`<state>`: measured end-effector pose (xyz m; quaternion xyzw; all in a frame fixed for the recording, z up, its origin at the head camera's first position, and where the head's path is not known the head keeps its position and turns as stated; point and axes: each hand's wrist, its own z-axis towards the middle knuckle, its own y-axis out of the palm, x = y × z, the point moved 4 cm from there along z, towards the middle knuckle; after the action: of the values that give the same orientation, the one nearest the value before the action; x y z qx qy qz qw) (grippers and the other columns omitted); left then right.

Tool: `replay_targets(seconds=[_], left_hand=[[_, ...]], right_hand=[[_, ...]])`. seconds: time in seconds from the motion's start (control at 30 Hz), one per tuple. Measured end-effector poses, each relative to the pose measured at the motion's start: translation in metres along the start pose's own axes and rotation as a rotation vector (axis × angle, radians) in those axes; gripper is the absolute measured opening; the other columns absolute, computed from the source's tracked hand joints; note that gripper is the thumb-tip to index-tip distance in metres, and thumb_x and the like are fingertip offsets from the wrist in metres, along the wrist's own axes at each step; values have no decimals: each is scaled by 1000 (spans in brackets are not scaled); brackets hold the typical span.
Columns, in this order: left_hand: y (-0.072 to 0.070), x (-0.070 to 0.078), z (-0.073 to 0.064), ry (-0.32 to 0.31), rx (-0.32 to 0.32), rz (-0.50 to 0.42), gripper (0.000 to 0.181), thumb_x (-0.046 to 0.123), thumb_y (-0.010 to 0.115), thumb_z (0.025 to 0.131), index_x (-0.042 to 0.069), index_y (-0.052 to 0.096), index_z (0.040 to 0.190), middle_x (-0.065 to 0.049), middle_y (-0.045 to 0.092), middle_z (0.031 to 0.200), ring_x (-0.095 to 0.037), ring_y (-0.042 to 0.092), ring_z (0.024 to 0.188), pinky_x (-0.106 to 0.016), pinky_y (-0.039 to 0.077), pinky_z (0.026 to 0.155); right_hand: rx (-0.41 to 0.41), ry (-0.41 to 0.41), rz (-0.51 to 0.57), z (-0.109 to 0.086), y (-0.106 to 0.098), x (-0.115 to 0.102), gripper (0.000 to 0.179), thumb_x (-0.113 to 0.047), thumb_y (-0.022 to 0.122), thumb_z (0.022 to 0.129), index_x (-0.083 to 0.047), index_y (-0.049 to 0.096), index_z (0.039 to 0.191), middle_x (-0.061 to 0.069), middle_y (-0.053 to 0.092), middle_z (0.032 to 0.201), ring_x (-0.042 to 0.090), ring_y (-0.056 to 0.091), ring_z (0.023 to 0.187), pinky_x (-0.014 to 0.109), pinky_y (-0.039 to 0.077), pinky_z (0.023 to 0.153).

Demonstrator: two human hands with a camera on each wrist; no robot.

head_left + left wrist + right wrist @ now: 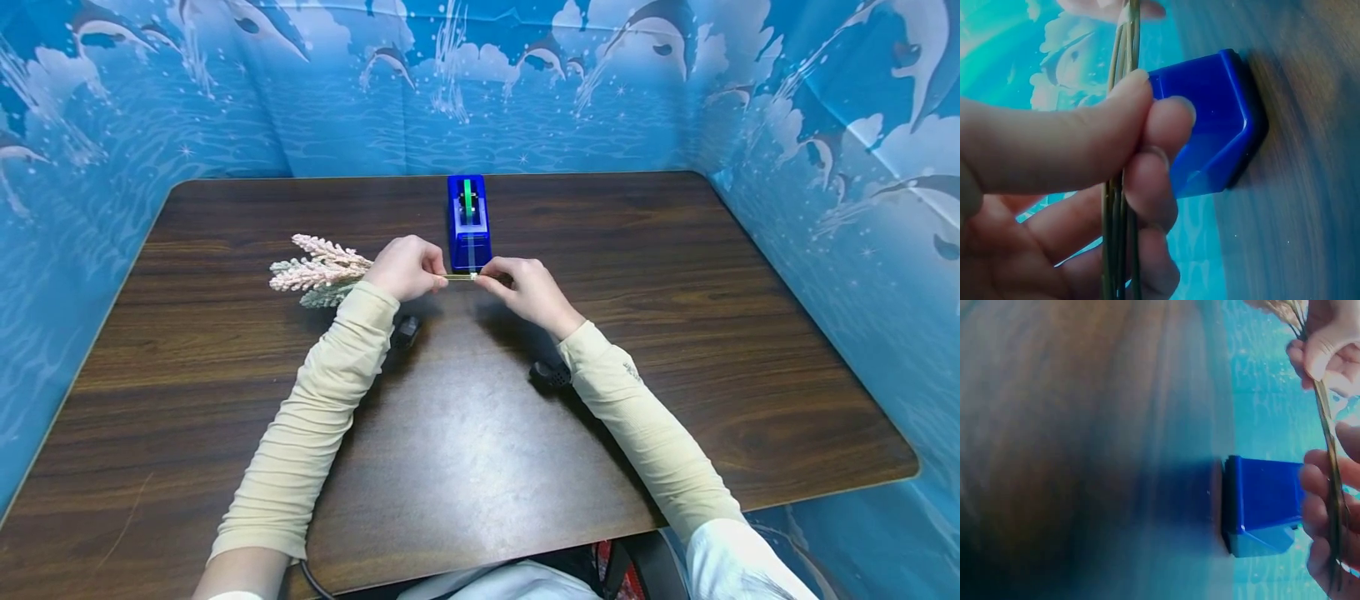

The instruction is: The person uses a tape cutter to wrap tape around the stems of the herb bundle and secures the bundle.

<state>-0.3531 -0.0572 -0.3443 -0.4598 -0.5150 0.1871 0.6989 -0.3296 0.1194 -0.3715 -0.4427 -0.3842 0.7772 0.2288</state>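
Head cam: bright, mostly crisp, kinda wide-angle stretched toward the edges
Table point(465, 475): fat soft glare patch between the sleeves point(311, 425), looks like overhead light
Shadows: fuzzy dark smudges below the left hand point(405, 267) and right hand point(532, 292)
Backdrop point(337, 125): shiny, pale sheen off to the right
Left wrist cam: hazy, heavy cyan cast
Right wrist cam: dimmer, tabletop super blurry, smeary blue reflection beside the tape dispenser point(1269, 494)

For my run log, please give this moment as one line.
left hand: pinches flower stems | right hand: holds stem ends | blue tape dispenser: beyond stems
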Motion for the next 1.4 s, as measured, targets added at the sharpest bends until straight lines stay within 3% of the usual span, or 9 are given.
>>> replay_targets(seconds=[0.27, 0.4, 0.53, 0.67, 0.8, 1.07, 1.4], left_hand=[[2, 2, 1, -19, 8, 4, 11, 11, 71, 82, 4, 65, 76, -8, 67, 71, -23, 59, 72, -31, 42, 68], [5, 3, 1, -57, -17, -30, 20, 20, 64, 92, 1, 70, 89, -9, 67, 78, -22, 55, 74, -30, 40, 69], [6, 5, 1, -73, 8, -33, 23, 20, 61, 94, 1, 71, 93, -12, 69, 84, -25, 56, 77, -34, 41, 71], [7, 6, 1, -87, 50, 14, 17, 19, 63, 92, 3, 69, 89, -12, 70, 86, -27, 60, 82, -40, 44, 78], [8, 7, 1, -84, 52, 72, 17, 20, 62, 92, 5, 66, 85, -10, 69, 83, -28, 63, 83, -44, 47, 80], [8, 10, 2, -23, 90, 63, 9, 11, 65, 86, 3, 65, 81, -12, 70, 81, -30, 63, 80, -43, 48, 77], [6, 10, 4, 27, 129, -48, 7, 2, 69, 81, 1, 65, 76, -13, 68, 74, -26, 59, 72, -34, 43, 70]], right_hand=[[136, -19, -68, -2, 0, -2, 18, -24, 65, 93, -8, 73, 93, 5, 66, 79, 15, 53, 65, 28, 39, 60], [212, -66, -137, -2, -2, -5, 16, -23, 66, 92, -10, 74, 93, 5, 62, 74, 17, 53, 65, 33, 40, 61], [252, -116, -211, -4, -2, -9, 14, -22, 67, 92, -10, 74, 94, 4, 64, 75, 17, 57, 65, 34, 46, 61], [244, -130, -256, -5, -1, -14, 13, -21, 66, 92, -10, 73, 94, 4, 67, 79, 18, 61, 63, 35, 48, 55], [227, -118, -259, -5, 0, -14, 12, -21, 65, 93, -11, 71, 93, 4, 68, 80, 18, 62, 63, 36, 49, 55], [-10, 0, -63, 2, -1, -2, 21, -20, 60, 96, -2, 71, 97, 9, 69, 83, 18, 56, 69, 32, 45, 66], [37, -47, -4, 2, -5, -1, 16, -13, 65, 92, 0, 72, 96, 13, 69, 89, 21, 60, 74, 34, 49, 70]])
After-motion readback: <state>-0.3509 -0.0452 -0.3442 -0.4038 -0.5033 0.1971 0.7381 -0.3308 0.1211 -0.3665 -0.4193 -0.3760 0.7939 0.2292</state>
